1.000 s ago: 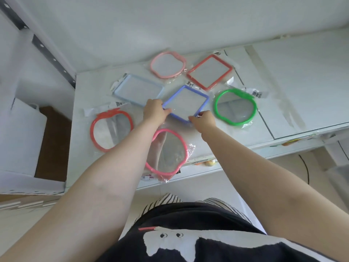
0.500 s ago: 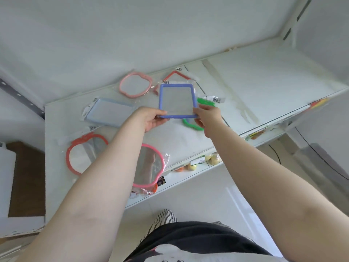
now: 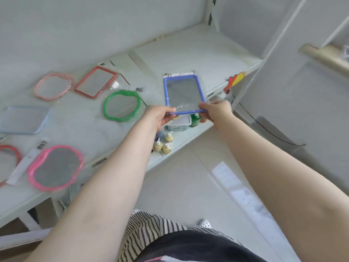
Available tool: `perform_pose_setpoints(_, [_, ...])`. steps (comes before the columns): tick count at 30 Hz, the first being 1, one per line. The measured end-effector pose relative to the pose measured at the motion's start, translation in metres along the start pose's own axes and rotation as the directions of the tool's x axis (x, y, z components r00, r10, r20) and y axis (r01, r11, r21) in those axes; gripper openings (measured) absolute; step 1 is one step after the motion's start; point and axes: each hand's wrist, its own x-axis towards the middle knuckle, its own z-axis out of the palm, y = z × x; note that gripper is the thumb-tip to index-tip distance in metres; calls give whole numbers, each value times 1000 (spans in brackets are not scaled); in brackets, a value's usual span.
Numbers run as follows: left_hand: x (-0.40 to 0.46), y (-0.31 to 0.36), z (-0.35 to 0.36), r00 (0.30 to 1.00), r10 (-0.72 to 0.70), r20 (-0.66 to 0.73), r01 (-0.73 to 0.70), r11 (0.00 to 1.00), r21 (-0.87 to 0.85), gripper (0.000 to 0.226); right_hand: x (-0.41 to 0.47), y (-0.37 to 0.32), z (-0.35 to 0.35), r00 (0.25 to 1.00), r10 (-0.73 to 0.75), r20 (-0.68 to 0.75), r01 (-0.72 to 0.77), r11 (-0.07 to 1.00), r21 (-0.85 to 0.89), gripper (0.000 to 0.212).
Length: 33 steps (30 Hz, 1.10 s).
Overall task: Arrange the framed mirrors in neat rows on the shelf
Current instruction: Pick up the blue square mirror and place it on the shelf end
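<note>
- Since a second ago we have lifted the blue-framed mirror [image 3: 184, 93] off the shelf [image 3: 181, 52]; it lay among the others then, and now we hold it in the air over the shelf's bare right part, near the front edge.
- Our left hand [image 3: 157, 115] pinches the mirror's near left corner, thumb on top; our right hand [image 3: 215, 110] grips the near right corner the same way. Both are closed on the frame.
- Blue-framed mirror is rectangular, in a clear wrapper with a barcode tag at its far edge, tilted with the far edge raised.
- On the shelf, left of our hands: green scalloped mirror [image 3: 122, 105], nearest the held one but apart from it.
- Behind the green one, a red rectangular mirror [image 3: 95, 82], and just beside it to the left a pale pink scalloped mirror [image 3: 53, 86].
- Further left, a light blue rectangular mirror [image 3: 24, 120], lying flat, cut by the picture's edge.
- Near the front edge, a bright pink rounded mirror [image 3: 55, 168]; left of it a red rounded mirror [image 3: 8, 156], only partly in view.
- A white barcode strip [image 3: 28, 163] lies between those two.
- On a lower shelf, below our hands: small yellow bottles [image 3: 163, 144], a clear lidded box [image 3: 177, 123], a green bottle [image 3: 194, 120].
- Blur is heavy at the left; we cannot read any labels.
</note>
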Motion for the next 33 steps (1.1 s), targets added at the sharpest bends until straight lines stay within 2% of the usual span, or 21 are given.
perform_pose_setpoints(5, [-1,-29,96,999,5,33,-5,1000,22,16,26,2,-101,998,-38,-55,38,999,0,23])
perform_pose_setpoints(10, [10,-27,157,999,16,45,-19,997,71,14,58,-4,-152,997,-29,-68,34,997,75,23])
perform_pose_setpoints(15, [38,-10,196,999,39,30,-43,993,111,15,98,-20,-168,996,-16,-84,26,993,115,27])
perform_pose_setpoints(25, [122,39,265,996,-8,86,-5,989,150,13,185,-74,-189,986,-2,-166,22,992,120,26])
perform_pose_setpoints(33, [177,65,309,1000,9,27,-12,994,111,12,259,-111,-202,994,2,-111,9,996,94,27])
